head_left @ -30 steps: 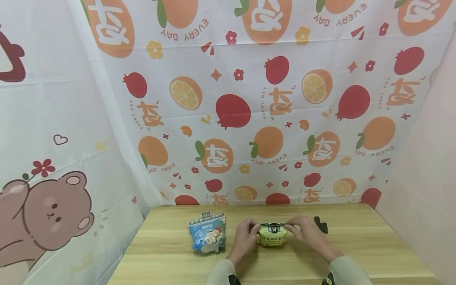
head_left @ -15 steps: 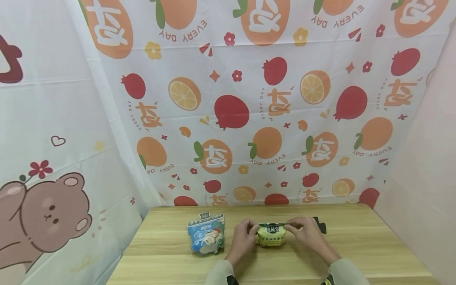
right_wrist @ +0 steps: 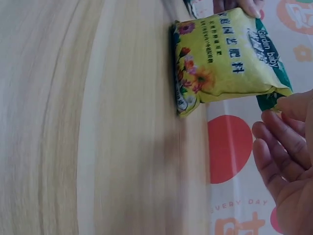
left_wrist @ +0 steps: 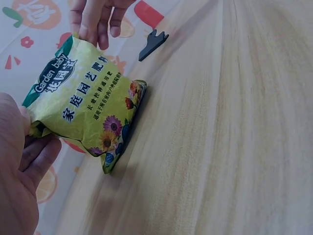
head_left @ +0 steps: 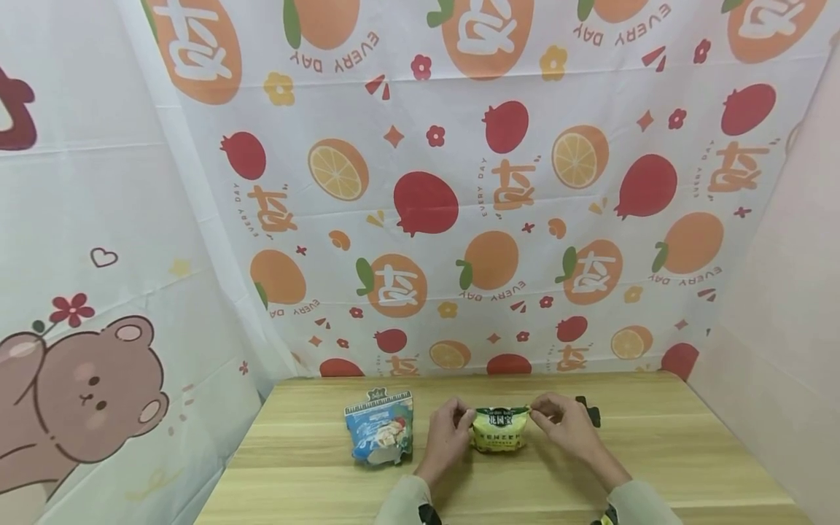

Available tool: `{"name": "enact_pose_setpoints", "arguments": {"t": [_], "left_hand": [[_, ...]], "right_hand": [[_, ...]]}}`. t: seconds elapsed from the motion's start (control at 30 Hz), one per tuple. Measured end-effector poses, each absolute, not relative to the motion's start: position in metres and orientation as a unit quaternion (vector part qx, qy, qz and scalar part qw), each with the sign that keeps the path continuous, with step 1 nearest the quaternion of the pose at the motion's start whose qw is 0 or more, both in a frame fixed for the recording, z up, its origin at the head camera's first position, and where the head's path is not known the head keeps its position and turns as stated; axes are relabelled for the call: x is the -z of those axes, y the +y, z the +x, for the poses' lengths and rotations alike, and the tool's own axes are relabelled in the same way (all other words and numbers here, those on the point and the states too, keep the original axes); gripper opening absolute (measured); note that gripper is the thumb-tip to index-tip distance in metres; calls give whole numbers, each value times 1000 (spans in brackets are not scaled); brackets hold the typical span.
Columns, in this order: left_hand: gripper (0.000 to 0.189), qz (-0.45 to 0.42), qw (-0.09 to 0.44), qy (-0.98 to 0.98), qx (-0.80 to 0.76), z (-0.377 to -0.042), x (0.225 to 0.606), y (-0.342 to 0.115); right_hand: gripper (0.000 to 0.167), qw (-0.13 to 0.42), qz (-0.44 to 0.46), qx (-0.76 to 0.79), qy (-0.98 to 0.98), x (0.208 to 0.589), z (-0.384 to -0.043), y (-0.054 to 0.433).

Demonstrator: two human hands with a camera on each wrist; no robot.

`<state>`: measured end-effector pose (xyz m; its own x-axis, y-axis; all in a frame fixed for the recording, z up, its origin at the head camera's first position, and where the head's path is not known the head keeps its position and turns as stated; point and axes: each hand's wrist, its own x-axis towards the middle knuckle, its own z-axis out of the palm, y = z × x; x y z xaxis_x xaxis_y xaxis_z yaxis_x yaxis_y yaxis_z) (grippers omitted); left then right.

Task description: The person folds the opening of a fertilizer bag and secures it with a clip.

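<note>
A yellow-green bag of garden fertilizer (head_left: pixel 499 432) stands upright on the table, its green top edge held between two hands. Flowers are printed along its lower part, as the left wrist view shows on the bag (left_wrist: pixel 83 93). My left hand (head_left: pixel 448 440) pinches one upper corner with thumb and fingers. At the opposite corner, my right hand (head_left: pixel 569 426) pinches the green edge between thumb and forefinger. The right wrist view shows that hand's other fingers (right_wrist: pixel 281 147) loosely bent below the corner. The bag's back is hidden.
Left of the hands, a blue printed bag (head_left: pixel 382 432) stands on the wooden table (head_left: pixel 315 496). A small black forked object (head_left: pixel 590 412) lies behind the right hand. Fruit-printed cloth (head_left: pixel 420 204) hangs behind the table.
The bag's top edge, earlier tipped over in a dark strip, now stands up with more lettering showing. My right hand has shifted slightly up and right; the left hand stays nearly in place.
</note>
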<state>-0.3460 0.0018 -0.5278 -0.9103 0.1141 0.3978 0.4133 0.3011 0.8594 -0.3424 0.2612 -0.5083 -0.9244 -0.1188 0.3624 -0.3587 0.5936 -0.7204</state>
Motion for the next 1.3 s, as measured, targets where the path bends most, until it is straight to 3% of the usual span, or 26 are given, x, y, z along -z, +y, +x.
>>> {"name": "enact_pose_setpoints", "arguments": {"t": [0.37,0.53,0.73,0.93,1.07,1.3], "left_hand": [[10,-157,176,-804,547,-341,528,8],[9,-174,208,-805,527,-339,529,11],[7,-215,268,-804,486,-337,531,13],[6,-217,261,-806,484,-337,530,13],[7,-197,243,-802,508,-337,530,11],[6,-191,220,-786,545,-336,528,11]], "right_hand": [[17,66,81,-458,-883,496,-334,254],[11,90,36,-444,-891,489,-332,241],[15,124,-31,-439,-890,488,-331,227],[17,135,-33,-448,-883,490,-336,224],[20,98,-22,-504,-858,499,-343,231],[27,-26,-8,-663,-748,518,-353,249]]}}
